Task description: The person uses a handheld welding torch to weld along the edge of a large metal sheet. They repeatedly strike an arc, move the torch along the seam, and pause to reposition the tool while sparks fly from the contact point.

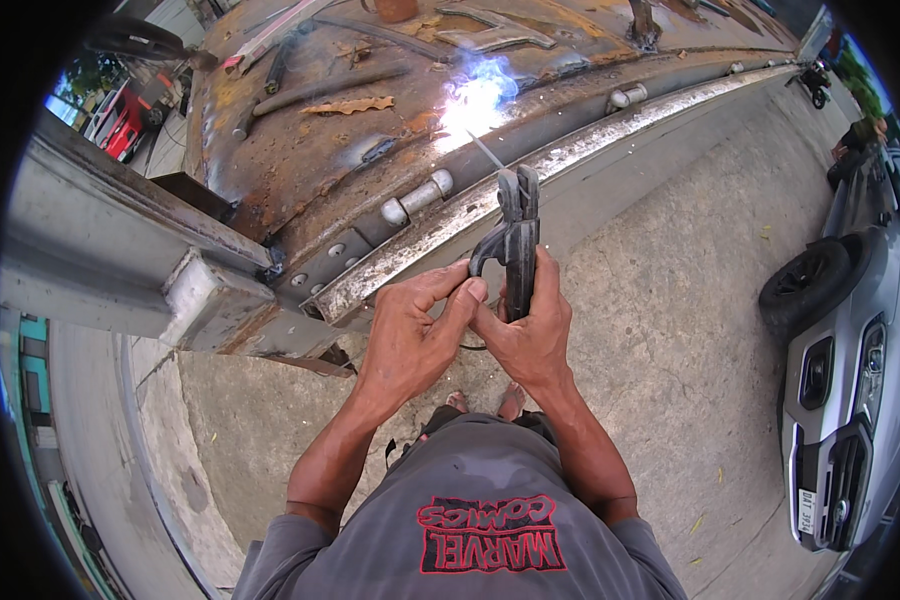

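The right hand's (530,325) fingers wrapped a dark, worn electrode holder (522,245); the left hand's (415,325) fingertips pinched narrow at its curved lever (488,244). Beyond the fingers, the holder's thin, straight rod (486,152) reached into a blue-white glare (478,100) over rough, rust-brown steel (290,160). Below them lay mottled concrete (660,340); to their right stood a glossy silver vehicle (840,310).
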Tool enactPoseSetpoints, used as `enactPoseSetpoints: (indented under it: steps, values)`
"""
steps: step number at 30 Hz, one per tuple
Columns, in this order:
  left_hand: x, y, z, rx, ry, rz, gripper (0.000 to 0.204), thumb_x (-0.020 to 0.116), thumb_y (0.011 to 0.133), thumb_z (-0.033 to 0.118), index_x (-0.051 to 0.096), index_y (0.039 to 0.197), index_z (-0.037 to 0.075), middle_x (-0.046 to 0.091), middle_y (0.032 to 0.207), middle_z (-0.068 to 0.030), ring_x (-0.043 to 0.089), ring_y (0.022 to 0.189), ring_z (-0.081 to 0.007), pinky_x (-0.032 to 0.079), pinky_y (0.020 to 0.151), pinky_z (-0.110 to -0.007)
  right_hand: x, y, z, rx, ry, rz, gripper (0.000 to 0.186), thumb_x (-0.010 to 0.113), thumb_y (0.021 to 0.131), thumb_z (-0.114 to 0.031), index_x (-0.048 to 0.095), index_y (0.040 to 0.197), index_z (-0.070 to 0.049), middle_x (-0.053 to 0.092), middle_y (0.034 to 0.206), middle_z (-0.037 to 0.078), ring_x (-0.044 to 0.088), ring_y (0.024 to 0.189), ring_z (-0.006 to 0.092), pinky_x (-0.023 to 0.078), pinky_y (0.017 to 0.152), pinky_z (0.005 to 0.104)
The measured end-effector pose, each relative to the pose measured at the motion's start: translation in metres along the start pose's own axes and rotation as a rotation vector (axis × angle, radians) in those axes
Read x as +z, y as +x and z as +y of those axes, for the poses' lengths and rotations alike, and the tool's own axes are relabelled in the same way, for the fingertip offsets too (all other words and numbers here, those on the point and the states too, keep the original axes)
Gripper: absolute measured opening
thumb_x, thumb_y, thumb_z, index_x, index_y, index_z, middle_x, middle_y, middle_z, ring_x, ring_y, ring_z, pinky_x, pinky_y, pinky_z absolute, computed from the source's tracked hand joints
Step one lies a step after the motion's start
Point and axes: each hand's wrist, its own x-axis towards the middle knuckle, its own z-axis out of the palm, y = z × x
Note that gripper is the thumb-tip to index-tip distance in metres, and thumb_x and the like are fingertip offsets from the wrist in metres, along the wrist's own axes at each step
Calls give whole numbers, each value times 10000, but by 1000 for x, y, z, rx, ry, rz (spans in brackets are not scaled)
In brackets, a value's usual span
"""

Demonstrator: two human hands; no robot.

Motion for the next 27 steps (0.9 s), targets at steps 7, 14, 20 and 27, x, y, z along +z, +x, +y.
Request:
enactPoseSetpoints:
  steps: [7, 14, 20, 27]
  values:
    - [-2, 1, 9, -23, -49, -12, 358, 687, 1065, 230, 739, 1290, -44, 785, 954, -99, 669, 864, -94, 554, 769, -284, 1, 0, 2, -12, -11, 9, 808, 918, 828, -266, 482, 1454, -3, 615, 902, 55, 571, 632, 98, 500, 542, 296]
    - [-3, 2, 7, 2, -24, -11, 365, 685, 1067, 236, 736, 1293, -46, 783, 955, -94, 664, 861, -94, 553, 770, -287, 2, 1, 1, -19, -1, 13, 780, 914, 830, -255, 491, 1432, 3, 604, 873, 46, 561, 624, 102, 491, 538, 300]
    - [-4, 2, 7, -13, -51, -17, 365, 683, 1067, 236, 734, 1288, -51, 778, 939, -91, 658, 850, -94, 551, 764, -290, 2, 2, -1, -8, 1, 0, 772, 914, 827, -247, 491, 1419, 12, 596, 849, 42, 555, 621, 101, 482, 534, 296]
    - [-6, 2, 4, -10, 27, -17, 362, 682, 1067, 252, 754, 1236, -60, 777, 929, -84, 651, 836, -92, 542, 751, -295, 4, 2, 3, -64, -13, 24, 759, 914, 829, -248, 501, 1410, 13, 602, 862, 46, 555, 635, 97, 481, 539, 295]
